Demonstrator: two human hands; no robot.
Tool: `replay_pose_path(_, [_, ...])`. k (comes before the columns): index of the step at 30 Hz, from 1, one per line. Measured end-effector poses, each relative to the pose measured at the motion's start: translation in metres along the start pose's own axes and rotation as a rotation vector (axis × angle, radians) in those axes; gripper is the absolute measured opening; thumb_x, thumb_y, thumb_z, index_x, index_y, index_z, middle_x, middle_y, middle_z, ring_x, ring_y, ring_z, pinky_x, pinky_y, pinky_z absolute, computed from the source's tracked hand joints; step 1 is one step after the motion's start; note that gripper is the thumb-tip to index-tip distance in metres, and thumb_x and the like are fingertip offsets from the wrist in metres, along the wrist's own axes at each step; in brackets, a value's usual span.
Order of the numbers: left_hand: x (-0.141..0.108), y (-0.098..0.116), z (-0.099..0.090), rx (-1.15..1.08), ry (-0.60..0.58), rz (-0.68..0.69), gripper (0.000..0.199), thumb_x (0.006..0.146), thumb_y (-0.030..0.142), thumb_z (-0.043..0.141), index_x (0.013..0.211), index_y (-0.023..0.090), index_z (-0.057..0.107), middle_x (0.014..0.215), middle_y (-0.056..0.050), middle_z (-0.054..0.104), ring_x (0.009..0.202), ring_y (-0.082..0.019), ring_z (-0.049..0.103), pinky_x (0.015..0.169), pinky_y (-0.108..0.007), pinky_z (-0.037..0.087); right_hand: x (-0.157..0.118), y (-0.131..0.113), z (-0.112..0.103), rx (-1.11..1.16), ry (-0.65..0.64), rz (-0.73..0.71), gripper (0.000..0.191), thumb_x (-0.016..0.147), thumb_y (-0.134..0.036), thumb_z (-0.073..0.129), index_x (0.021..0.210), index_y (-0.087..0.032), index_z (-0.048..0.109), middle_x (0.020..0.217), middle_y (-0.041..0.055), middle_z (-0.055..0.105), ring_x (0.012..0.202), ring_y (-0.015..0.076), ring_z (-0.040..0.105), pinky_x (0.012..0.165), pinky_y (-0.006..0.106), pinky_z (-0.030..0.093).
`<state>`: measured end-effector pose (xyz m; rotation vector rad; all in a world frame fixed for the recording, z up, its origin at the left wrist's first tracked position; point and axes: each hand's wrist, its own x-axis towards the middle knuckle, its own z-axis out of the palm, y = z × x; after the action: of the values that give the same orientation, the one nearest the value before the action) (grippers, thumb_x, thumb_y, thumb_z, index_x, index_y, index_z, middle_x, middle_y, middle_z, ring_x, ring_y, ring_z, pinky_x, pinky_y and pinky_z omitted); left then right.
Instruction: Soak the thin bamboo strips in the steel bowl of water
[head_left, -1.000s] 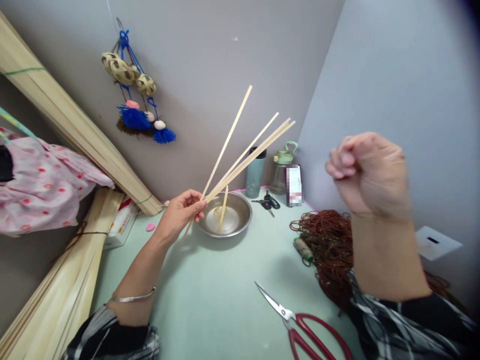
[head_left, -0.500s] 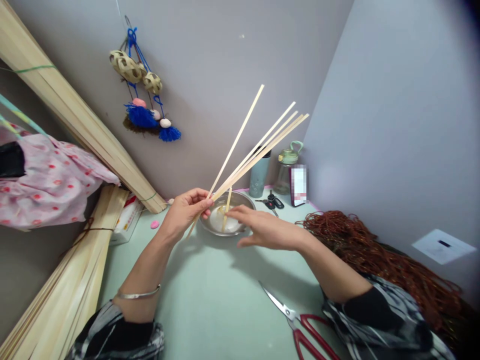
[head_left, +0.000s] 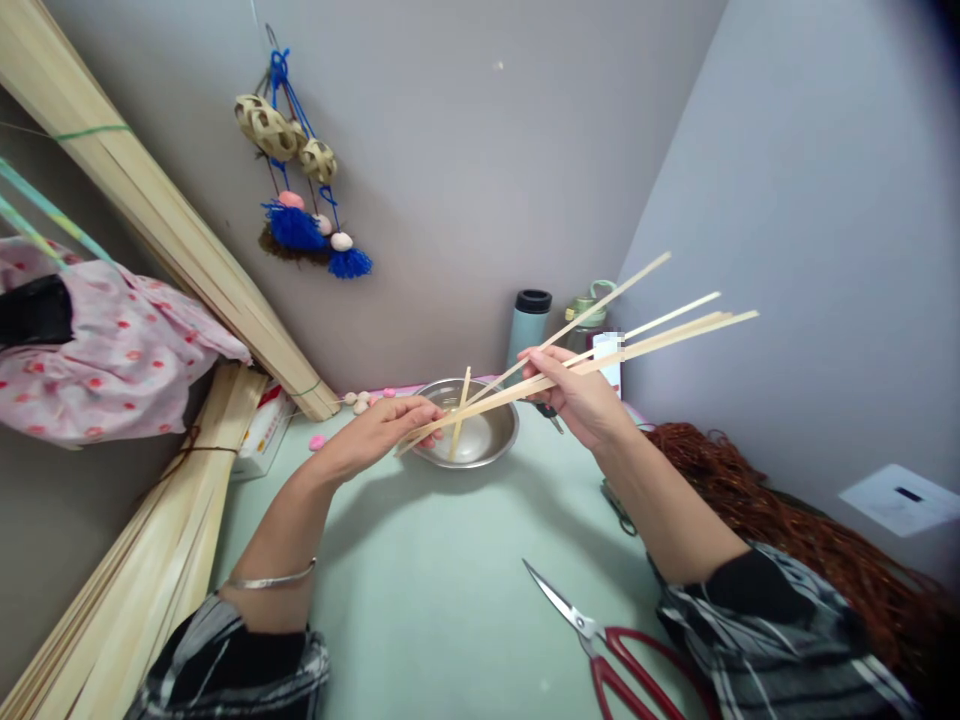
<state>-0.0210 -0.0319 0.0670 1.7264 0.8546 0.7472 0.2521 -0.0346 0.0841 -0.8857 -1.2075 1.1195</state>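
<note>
Several thin, pale bamboo strips (head_left: pixel 495 397) stretch between my hands, slanting up to the right. My left hand (head_left: pixel 394 425) is closed around their lower ends, just left of a metal bowl (head_left: pixel 502 450). Farther along the strips, my right hand (head_left: pixel 577 395) grips them between thumb and fingers. Their upper ends fan out past it, in front of the bottles and phone. A short strip (head_left: pixel 463 400) leans in the bowl, its top above the rim. Scissors (head_left: pixel 585 625) with red handles lie on the table, blades parted, below my right hand.
Long bundles of bamboo strips (head_left: pixel 180 230) stand at the left beside a pink spotted cloth (head_left: pixel 97 360). A blue tumbler (head_left: pixel 529 325) and a phone (head_left: pixel 609 358) stand at the back. Reddish-brown cord (head_left: pixel 750 500) is heaped at right. Woven ornaments (head_left: pixel 281 130) with blue tassels hang on the wall.
My right hand has risen from over the bowl and closed on the strips, where its fingers were apart before. The strips have swung down to the right. My left hand still holds their lower ends.
</note>
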Motion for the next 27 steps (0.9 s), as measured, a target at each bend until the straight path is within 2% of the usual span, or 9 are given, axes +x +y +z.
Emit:
replay_pose_path(3, [-0.001, -0.002, -0.006, -0.005, -0.027, -0.022, 0.021, 0.087, 0.041, 0.071, 0.095, 0.023, 0.073, 0.086, -0.004, 0.07, 0.076, -0.015, 0.064, 0.071, -0.025, 0.05, 0.002, 0.001, -0.003, -0.014, 0.029, -0.011, 0.036, 0.073, -0.049, 0.084, 0.086, -0.017, 0.074, 0.073, -0.0012, 0.059, 0.061, 0.0091, 0.055, 0.048, 0.02, 0.043])
replay_pose_path(7, [0.004, -0.009, -0.007, 0.101, 0.074, 0.02, 0.018, 0.084, 0.039, 0.071, 0.082, 0.021, 0.074, 0.067, 0.0, 0.06, 0.06, -0.013, 0.053, 0.056, -0.022, 0.041, 0.004, 0.002, -0.005, 0.016, 0.063, 0.007, 0.038, 0.07, -0.047, 0.086, 0.088, -0.017, 0.072, 0.071, -0.0021, 0.059, 0.052, 0.0065, 0.047, 0.042, 0.02, 0.038])
replay_pose_path(10, [0.008, -0.017, -0.008, 0.199, 0.162, 0.061, 0.019, 0.084, 0.039, 0.07, 0.083, 0.022, 0.079, 0.062, 0.0, 0.059, 0.057, -0.013, 0.047, 0.052, -0.023, 0.035, 0.007, 0.004, -0.007, 0.091, 0.121, 0.0, 0.04, 0.066, -0.044, 0.088, 0.089, -0.018, 0.07, 0.072, -0.0026, 0.06, 0.055, 0.0072, 0.051, 0.047, 0.02, 0.045])
replay_pose_path(12, [0.009, -0.023, -0.008, 0.247, 0.235, 0.091, 0.021, 0.085, 0.04, 0.068, 0.088, 0.023, 0.081, 0.068, -0.001, 0.064, 0.057, -0.014, 0.046, 0.052, -0.024, 0.034, 0.01, 0.008, -0.01, 0.072, 0.164, -0.017, 0.041, 0.064, -0.047, 0.087, 0.088, -0.018, 0.068, 0.074, -0.0019, 0.06, 0.06, 0.0087, 0.055, 0.056, 0.023, 0.053])
replay_pose_path(16, [0.013, -0.033, -0.009, 0.375, 0.312, 0.12, 0.024, 0.088, 0.037, 0.061, 0.096, 0.023, 0.078, 0.09, -0.004, 0.071, 0.073, -0.017, 0.056, 0.065, -0.027, 0.043, 0.015, 0.022, -0.014, -0.227, 0.213, -0.092, 0.042, 0.071, -0.056, 0.075, 0.087, -0.019, 0.064, 0.075, 0.0007, 0.06, 0.065, 0.0134, 0.059, 0.062, 0.029, 0.057])
replay_pose_path(19, [0.016, -0.042, -0.01, 0.41, 0.318, 0.081, 0.027, 0.086, 0.03, 0.059, 0.108, 0.02, 0.07, 0.098, -0.005, 0.067, 0.076, -0.017, 0.06, 0.071, -0.03, 0.048, 0.015, 0.032, -0.015, -0.414, 0.204, -0.12, 0.032, 0.079, -0.049, 0.068, 0.087, -0.018, 0.066, 0.073, 0.0019, 0.061, 0.065, 0.0165, 0.06, 0.06, 0.03, 0.053])
replay_pose_path(21, [0.019, -0.048, -0.01, 0.435, 0.305, 0.074, 0.022, 0.086, 0.026, 0.056, 0.104, 0.019, 0.066, 0.096, -0.005, 0.064, 0.075, -0.017, 0.061, 0.071, -0.03, 0.05, 0.013, 0.035, -0.015, -0.575, 0.185, -0.141, 0.022, 0.085, -0.04, 0.063, 0.087, -0.018, 0.068, 0.075, 0.0031, 0.064, 0.068, 0.0182, 0.061, 0.064, 0.031, 0.051])
replay_pose_path(23, [0.021, -0.053, -0.008, 0.491, 0.279, 0.081, 0.013, 0.086, 0.022, 0.054, 0.094, 0.019, 0.064, 0.09, -0.004, 0.064, 0.077, -0.018, 0.062, 0.071, -0.03, 0.05, 0.01, 0.037, -0.015, -0.823, 0.163, -0.167, 0.017, 0.091, -0.031, 0.058, 0.09, -0.019, 0.069, 0.087, 0.0051, 0.069, 0.076, 0.0198, 0.064, 0.071, 0.032, 0.049])
replay_pose_path(27, [0.026, -0.063, 0.001, 0.582, 0.248, 0.072, 0.013, 0.085, 0.018, 0.054, 0.088, 0.02, 0.066, 0.088, -0.004, 0.068, 0.077, -0.019, 0.062, 0.07, -0.03, 0.047, 0.004, 0.04, -0.013, -1.301, 0.079, -0.173, 0.018, 0.098, -0.022, 0.052, 0.102, -0.021, 0.07, 0.11, 0.0076, 0.07, 0.092, 0.0236, 0.066, 0.074, 0.032, 0.043])
